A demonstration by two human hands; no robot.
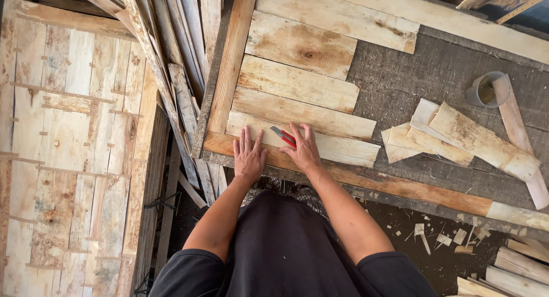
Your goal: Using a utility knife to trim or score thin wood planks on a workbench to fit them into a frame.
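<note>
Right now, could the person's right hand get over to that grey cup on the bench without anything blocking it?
Probably yes. The right hand rests on a plank with a red cutter, and the grey cup stands off to its right. Only low wood offcuts lie between, easy to pass over.

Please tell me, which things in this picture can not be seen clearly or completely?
- Red tool, head view: the right hand covers part; its kind is unclear.
- Grey cup: contents too small to tell.
- Plank under the left hand: palm hides the contact.
- Stacked panel: cut off by the left edge.
</note>
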